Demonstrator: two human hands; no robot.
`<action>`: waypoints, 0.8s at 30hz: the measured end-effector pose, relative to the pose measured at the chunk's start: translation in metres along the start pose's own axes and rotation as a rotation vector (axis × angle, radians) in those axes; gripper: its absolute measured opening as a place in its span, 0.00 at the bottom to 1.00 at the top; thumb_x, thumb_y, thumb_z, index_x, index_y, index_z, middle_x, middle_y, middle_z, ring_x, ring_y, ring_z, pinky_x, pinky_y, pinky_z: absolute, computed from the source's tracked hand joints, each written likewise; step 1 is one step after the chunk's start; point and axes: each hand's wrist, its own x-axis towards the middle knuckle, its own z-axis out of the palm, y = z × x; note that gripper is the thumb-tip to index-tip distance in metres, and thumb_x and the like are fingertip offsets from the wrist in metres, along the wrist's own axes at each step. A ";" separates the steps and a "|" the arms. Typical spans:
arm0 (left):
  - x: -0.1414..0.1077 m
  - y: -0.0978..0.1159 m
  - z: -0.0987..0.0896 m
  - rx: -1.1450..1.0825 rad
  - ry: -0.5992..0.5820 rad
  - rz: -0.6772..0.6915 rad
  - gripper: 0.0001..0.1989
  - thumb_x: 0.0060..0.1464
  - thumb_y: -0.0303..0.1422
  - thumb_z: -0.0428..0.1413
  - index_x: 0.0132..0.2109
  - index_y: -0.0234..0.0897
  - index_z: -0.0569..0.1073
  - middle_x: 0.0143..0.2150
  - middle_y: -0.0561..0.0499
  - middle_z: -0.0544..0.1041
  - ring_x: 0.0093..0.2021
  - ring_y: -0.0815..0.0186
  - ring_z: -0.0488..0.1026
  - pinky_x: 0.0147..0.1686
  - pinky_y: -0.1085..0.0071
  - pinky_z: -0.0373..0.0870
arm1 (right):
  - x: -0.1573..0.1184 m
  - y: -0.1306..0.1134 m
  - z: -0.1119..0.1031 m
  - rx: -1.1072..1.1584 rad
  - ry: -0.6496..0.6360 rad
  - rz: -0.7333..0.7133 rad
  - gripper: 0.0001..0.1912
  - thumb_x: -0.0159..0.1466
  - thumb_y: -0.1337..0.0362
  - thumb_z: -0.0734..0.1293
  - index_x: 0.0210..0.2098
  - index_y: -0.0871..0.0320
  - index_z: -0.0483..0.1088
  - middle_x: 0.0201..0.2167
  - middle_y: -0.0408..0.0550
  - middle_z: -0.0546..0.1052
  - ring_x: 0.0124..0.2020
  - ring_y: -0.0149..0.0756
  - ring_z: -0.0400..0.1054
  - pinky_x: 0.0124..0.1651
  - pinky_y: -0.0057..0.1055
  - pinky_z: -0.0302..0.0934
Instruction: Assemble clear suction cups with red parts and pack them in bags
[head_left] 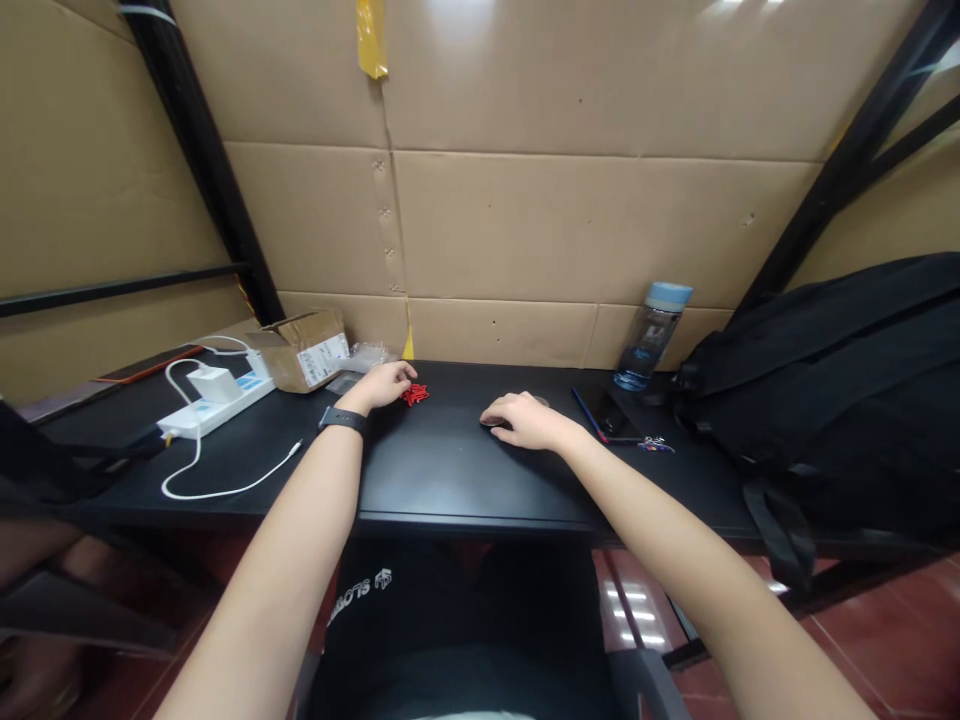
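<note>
My left hand [384,386], with a black watch [343,420] on its wrist, is at the left edge of a small pile of red pieces [415,394]. Its fingers are loosely bent and apart, and I see nothing held in them. Palm down, my right hand [525,420] covers a small, flat, round-edged thing [492,421] on the black table [442,475]. The fingers curve over its rim, and most of it is hidden beneath them, so its kind cannot be told.
On the left are an opened cardboard box [300,350], clear plastic wrapping [367,354] and a white power strip [236,402] with cables. To the right are a dark phone [611,414], keys [656,444], a water bottle [651,338] and a black backpack [847,400]. Cardboard [495,230] walls the back.
</note>
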 end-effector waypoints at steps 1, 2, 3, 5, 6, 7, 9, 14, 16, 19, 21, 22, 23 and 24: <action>0.000 0.001 0.000 -0.004 0.002 -0.005 0.13 0.52 0.33 0.54 0.45 0.36 0.76 0.31 0.52 0.77 0.31 0.65 0.73 0.34 0.72 0.67 | 0.001 -0.002 0.002 -0.004 -0.008 0.003 0.13 0.65 0.69 0.68 0.46 0.50 0.78 0.44 0.47 0.81 0.47 0.43 0.74 0.48 0.35 0.64; 0.000 0.002 0.000 -0.009 0.010 -0.014 0.14 0.53 0.33 0.54 0.45 0.36 0.76 0.31 0.52 0.77 0.31 0.65 0.73 0.34 0.72 0.67 | 0.001 -0.003 0.003 -0.006 -0.001 0.015 0.14 0.65 0.70 0.67 0.47 0.50 0.78 0.45 0.47 0.81 0.46 0.43 0.75 0.47 0.34 0.64; 0.000 0.003 -0.001 -0.015 0.026 -0.029 0.14 0.53 0.34 0.54 0.46 0.35 0.77 0.31 0.51 0.77 0.31 0.65 0.73 0.34 0.72 0.67 | 0.002 -0.003 0.004 -0.002 0.019 0.033 0.14 0.66 0.70 0.66 0.48 0.50 0.78 0.45 0.48 0.82 0.46 0.42 0.75 0.46 0.33 0.65; 0.000 0.004 -0.001 -0.030 0.074 -0.058 0.15 0.54 0.35 0.53 0.47 0.35 0.77 0.32 0.51 0.78 0.30 0.65 0.72 0.34 0.71 0.67 | 0.003 0.000 0.005 0.034 0.087 0.073 0.15 0.67 0.69 0.65 0.50 0.49 0.78 0.45 0.48 0.82 0.46 0.42 0.76 0.48 0.32 0.65; 0.001 0.005 -0.002 -0.040 0.101 -0.066 0.16 0.54 0.35 0.53 0.47 0.35 0.77 0.33 0.50 0.78 0.30 0.65 0.72 0.35 0.71 0.68 | 0.003 0.003 0.004 0.071 0.130 0.087 0.15 0.68 0.69 0.65 0.50 0.50 0.77 0.45 0.47 0.82 0.46 0.41 0.76 0.48 0.32 0.66; 0.001 0.006 -0.002 -0.053 0.125 -0.066 0.16 0.55 0.36 0.53 0.47 0.34 0.78 0.33 0.50 0.78 0.31 0.65 0.72 0.35 0.70 0.68 | 0.002 0.008 0.002 0.117 0.182 0.098 0.15 0.68 0.68 0.65 0.51 0.50 0.77 0.44 0.47 0.82 0.44 0.40 0.77 0.49 0.32 0.66; 0.002 0.008 -0.001 -0.077 0.157 -0.047 0.16 0.55 0.37 0.53 0.47 0.34 0.78 0.34 0.48 0.79 0.31 0.64 0.73 0.37 0.69 0.69 | -0.001 0.024 -0.004 0.227 0.296 0.123 0.14 0.68 0.67 0.65 0.51 0.52 0.77 0.41 0.47 0.82 0.40 0.38 0.77 0.48 0.33 0.67; 0.003 0.017 0.004 -0.079 0.182 0.017 0.15 0.55 0.37 0.54 0.44 0.34 0.79 0.35 0.47 0.80 0.33 0.62 0.74 0.39 0.66 0.71 | -0.022 0.073 -0.026 0.552 0.495 0.374 0.12 0.63 0.64 0.69 0.46 0.57 0.77 0.40 0.49 0.81 0.29 0.34 0.72 0.34 0.31 0.69; 0.004 0.022 0.007 -0.072 0.205 0.053 0.14 0.54 0.35 0.54 0.43 0.35 0.79 0.37 0.46 0.80 0.35 0.61 0.74 0.41 0.65 0.71 | -0.032 0.086 -0.031 0.661 0.468 0.454 0.13 0.60 0.65 0.70 0.45 0.58 0.77 0.41 0.50 0.81 0.27 0.32 0.70 0.31 0.30 0.68; 0.004 0.031 0.011 -0.065 0.248 0.100 0.12 0.54 0.33 0.54 0.42 0.36 0.79 0.39 0.46 0.80 0.38 0.61 0.74 0.43 0.65 0.71 | -0.039 0.093 -0.029 0.754 0.413 0.487 0.14 0.58 0.65 0.71 0.44 0.59 0.78 0.42 0.51 0.80 0.30 0.32 0.70 0.32 0.28 0.68; 0.004 0.035 0.013 -0.066 0.266 0.117 0.11 0.54 0.32 0.54 0.42 0.36 0.79 0.39 0.46 0.79 0.39 0.61 0.74 0.44 0.65 0.71 | -0.038 0.094 -0.023 0.760 0.356 0.478 0.14 0.59 0.64 0.71 0.45 0.59 0.77 0.41 0.50 0.80 0.32 0.33 0.71 0.33 0.28 0.68; 0.004 0.037 0.014 -0.066 0.269 0.122 0.11 0.54 0.32 0.54 0.42 0.36 0.79 0.40 0.46 0.79 0.39 0.61 0.75 0.45 0.65 0.71 | -0.037 0.095 -0.019 0.723 0.308 0.475 0.14 0.59 0.64 0.71 0.45 0.59 0.78 0.39 0.49 0.80 0.31 0.33 0.71 0.33 0.28 0.67; 0.004 0.038 0.015 -0.064 0.269 0.127 0.11 0.54 0.32 0.55 0.42 0.36 0.79 0.39 0.46 0.79 0.39 0.61 0.75 0.45 0.65 0.71 | -0.035 0.096 -0.016 0.655 0.252 0.474 0.13 0.60 0.64 0.71 0.44 0.59 0.78 0.36 0.48 0.80 0.31 0.33 0.70 0.33 0.28 0.66; 0.004 0.039 0.015 -0.061 0.267 0.131 0.11 0.54 0.32 0.55 0.42 0.36 0.79 0.39 0.46 0.79 0.39 0.61 0.75 0.45 0.65 0.72 | -0.033 0.097 -0.013 0.564 0.196 0.476 0.11 0.60 0.64 0.70 0.43 0.58 0.79 0.34 0.47 0.80 0.30 0.33 0.70 0.34 0.28 0.65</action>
